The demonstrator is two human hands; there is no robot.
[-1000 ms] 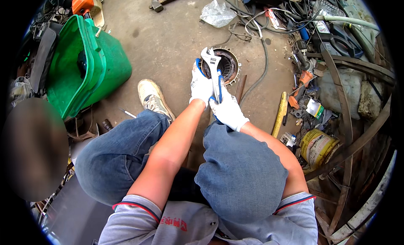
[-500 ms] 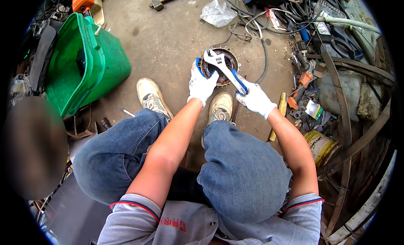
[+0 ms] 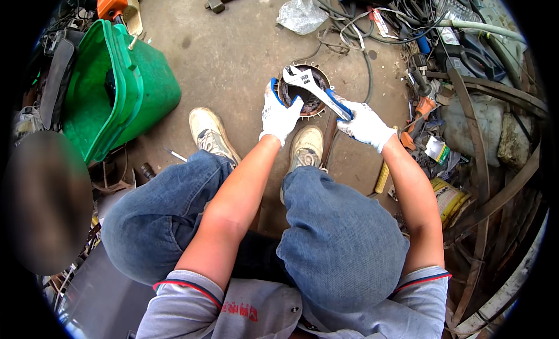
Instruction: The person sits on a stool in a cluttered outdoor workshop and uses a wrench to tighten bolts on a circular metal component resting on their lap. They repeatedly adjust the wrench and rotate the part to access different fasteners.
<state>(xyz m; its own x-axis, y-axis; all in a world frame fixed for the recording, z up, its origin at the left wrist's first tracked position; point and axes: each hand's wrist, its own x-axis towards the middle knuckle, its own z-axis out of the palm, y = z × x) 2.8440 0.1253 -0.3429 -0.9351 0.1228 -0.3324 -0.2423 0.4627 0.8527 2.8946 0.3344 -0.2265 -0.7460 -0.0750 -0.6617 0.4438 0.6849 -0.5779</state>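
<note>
Two gloved hands at a ring on the floor, with a wrench held over it. The ring (image 3: 315, 112), dark inside with a toothed rim, lay on the floor (image 3: 244, 53) just beyond the right shoe (image 3: 307, 144). The left hand (image 3: 280, 115) was at its left and near side: the thumb, parted from the fingers, reached over the opening, while the fingers lay along the left rim; whether they squeezed the wall could not be told. The right hand (image 3: 365, 126) had its fingers curled round the handle of the wrench (image 3: 320, 95).

As a judgement, good handling called for a steady left hand, its thumb kept clear of the wrench's head, and for a firm right grip well back on the handle, so that the head stayed under control.

The wrench lay above the ring, its head pointing far and left, its handle running near and right into the right glove. Its long axis thus crossed the opening on a diagonal. Contact between wrench and ring could not be made out.
</note>
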